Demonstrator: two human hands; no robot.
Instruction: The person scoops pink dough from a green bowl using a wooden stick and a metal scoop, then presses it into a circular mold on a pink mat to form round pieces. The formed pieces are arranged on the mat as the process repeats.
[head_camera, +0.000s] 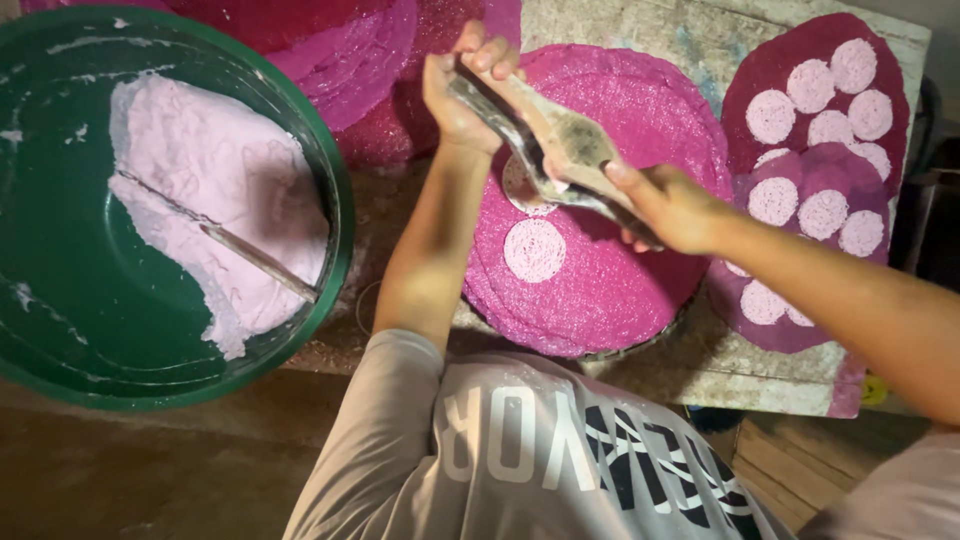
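Observation:
My left hand grips the far end of a worn metal press tool, and my right hand grips its near end. The tool hangs tilted over a round pink mat. One pale pink batter disc lies on the mat, and another disc sits partly hidden under the tool's tip.
A big green basin at left holds pale pink batter with a metal stick lying in it. A darker mat at right carries several pale discs. More pink mats lie at the top. My grey shirt fills the bottom.

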